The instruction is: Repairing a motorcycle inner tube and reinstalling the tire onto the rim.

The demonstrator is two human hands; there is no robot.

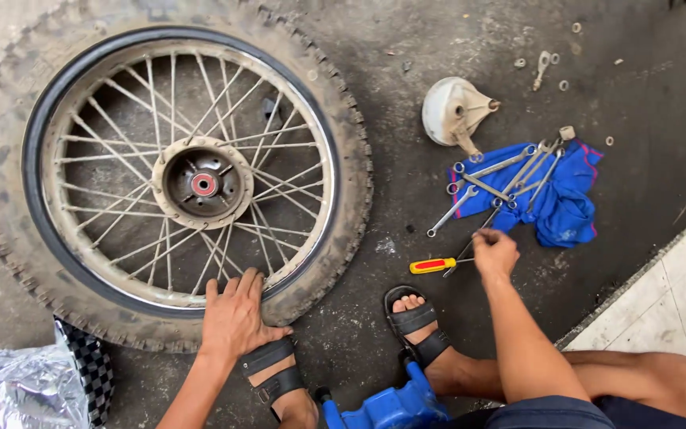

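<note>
Head view. We had the spoked wheel (170, 176) lying flat on the dark concrete floor (406, 48), knobby tyre still on the rim, hub with its red centre facing up. Our left hand (234, 316) lay palm down on the near edge of the tyre, fingers spread flat and gripping nothing; we judged it was there to steady the wheel against sliding. Our left foot in a black sandal (273, 377) sat just below that hand, close to the tyre.

Our right hand (494, 253) was down among the tools, fingers curled narrowly around the near end of a thin metal tool (470, 246); which tool it was we could not tell. Just beside it lay a screwdriver with a yellow and red handle (432, 265). The spanners (490, 184) were fanned over a blue cloth (561, 202), probably to keep them together and off the grit. A pale brake plate (454, 111) rested above the cloth, and small washers and nuts (545, 67) lay scattered further off.

Packaging: a crinkled silver foil bag (17, 389) sat at the lower left, beside a black-and-white chequered item (89, 365). A blue plastic object (387, 407) stood between our feet. No readable labels noted.
</note>
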